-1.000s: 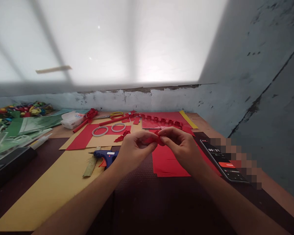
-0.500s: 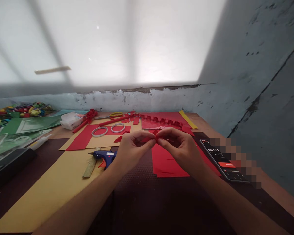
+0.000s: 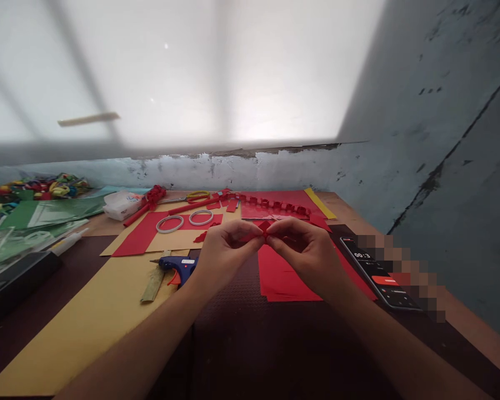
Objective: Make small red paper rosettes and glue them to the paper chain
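Note:
A small piece of red paper (image 3: 265,227) is pinched between both hands, above the near part of the table. My left hand (image 3: 229,250) closes on its left side with thumb and fingertips. From the right, my right hand (image 3: 302,247) pinches it in the same way, so the fingertips of both hands nearly meet. Most of the piece is hidden by the fingers. Beneath my right hand lie red paper sheets (image 3: 285,280). Just left of my left wrist, a blue glue gun (image 3: 178,265) rests beside a greenish-brown strip (image 3: 153,283).
Two tape rings (image 3: 169,224) lie on red and tan sheets. Behind them are yellow-handled scissors (image 3: 197,196) and a row of red paper loops (image 3: 277,205). A phone (image 3: 379,275) lies at right. A white box (image 3: 123,204) and green packets (image 3: 54,212) stand left.
The hands have barely shifted. Slightly more of the red paper piece shows above the fingertips now.

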Demonstrator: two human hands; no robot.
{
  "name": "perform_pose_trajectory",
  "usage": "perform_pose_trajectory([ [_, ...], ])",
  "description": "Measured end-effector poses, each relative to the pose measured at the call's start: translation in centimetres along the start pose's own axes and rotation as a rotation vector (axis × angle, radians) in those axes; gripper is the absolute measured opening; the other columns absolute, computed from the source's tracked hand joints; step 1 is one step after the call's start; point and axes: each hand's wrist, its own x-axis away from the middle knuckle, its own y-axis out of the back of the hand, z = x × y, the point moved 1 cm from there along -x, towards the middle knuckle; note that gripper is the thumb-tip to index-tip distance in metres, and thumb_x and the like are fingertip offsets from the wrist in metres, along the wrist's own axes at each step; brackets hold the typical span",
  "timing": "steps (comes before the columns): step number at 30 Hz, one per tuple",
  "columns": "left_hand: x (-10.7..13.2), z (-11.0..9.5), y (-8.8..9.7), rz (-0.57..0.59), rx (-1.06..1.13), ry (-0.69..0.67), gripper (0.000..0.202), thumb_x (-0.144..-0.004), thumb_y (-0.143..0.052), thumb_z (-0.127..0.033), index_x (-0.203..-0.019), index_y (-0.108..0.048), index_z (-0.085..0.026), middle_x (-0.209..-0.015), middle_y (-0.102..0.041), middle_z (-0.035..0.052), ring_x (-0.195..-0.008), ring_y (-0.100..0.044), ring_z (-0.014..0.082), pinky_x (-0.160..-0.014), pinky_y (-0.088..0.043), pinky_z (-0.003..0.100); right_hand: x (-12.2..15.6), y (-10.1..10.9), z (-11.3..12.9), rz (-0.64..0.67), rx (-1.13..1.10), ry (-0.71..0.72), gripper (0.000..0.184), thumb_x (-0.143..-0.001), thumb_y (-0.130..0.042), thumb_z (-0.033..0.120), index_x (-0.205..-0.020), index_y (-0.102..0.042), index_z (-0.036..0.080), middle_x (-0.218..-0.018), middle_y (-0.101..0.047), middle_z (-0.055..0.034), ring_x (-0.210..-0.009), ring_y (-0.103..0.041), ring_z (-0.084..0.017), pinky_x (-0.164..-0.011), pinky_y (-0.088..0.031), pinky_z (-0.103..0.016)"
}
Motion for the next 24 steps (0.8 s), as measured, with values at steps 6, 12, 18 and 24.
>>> perform_pose_trajectory([
  [6, 0.04, -0.13, -0.05, 0.003, -0.007, 0.005, 0.008, -0.079, -0.077, -0.023, -0.085, -0.076, -0.017, -0.084, -0.076, 0.0057, -0.08, -0.071, 0.0173, -0.074, -0.056, 0.028, 0.02, 0.01, 0.03, -0.001, 0.002, -0.002, 0.007, -0.083, -0.075, 0.029, -0.086, -0.072, 0.024, -0.089, -0.073, -0.0029, -0.086, -0.071, -0.019, -0.082, -0.061, -0.035],
  [12, 0.08, -0.08, -0.04, 0.013, -0.023, -0.02, 0.006, -0.08, -0.075, -0.021, -0.085, -0.073, -0.017, -0.083, -0.074, 0.0042, -0.079, -0.068, 0.0155, -0.072, -0.054, 0.025, 0.17, -0.06, -0.15, 0.006, -0.007, 0.0, 0.004, -0.083, -0.074, 0.023, -0.087, -0.071, 0.023, -0.089, -0.073, -0.0022, -0.086, -0.07, -0.018, -0.082, -0.059, -0.032],
  [18, 0.08, -0.06, -0.1, 0.028, -0.026, -0.019, 0.006, -0.08, -0.075, -0.02, -0.085, -0.072, -0.018, -0.083, -0.073, 0.0042, -0.079, -0.068, 0.0159, -0.072, -0.054, 0.026, 0.21, -0.19, -0.3, -0.005, 0.069, 0.02, 0.005, -0.084, -0.071, 0.021, -0.088, -0.069, 0.022, -0.088, -0.072, -0.0024, -0.083, -0.069, -0.018, -0.079, -0.057, -0.034],
  [24, 0.15, 0.09, -0.21, 0.043, -0.038, -0.001, 0.006, -0.08, -0.074, -0.018, -0.086, -0.073, -0.017, -0.084, -0.073, 0.0051, -0.08, -0.068, 0.016, -0.072, -0.053, 0.025, 0.12, -0.22, -0.46, -0.014, 0.086, -0.001, 0.003, -0.082, -0.069, 0.019, -0.084, -0.068, 0.021, -0.084, -0.07, -0.0022, -0.081, -0.067, -0.018, -0.077, -0.056, -0.034],
])
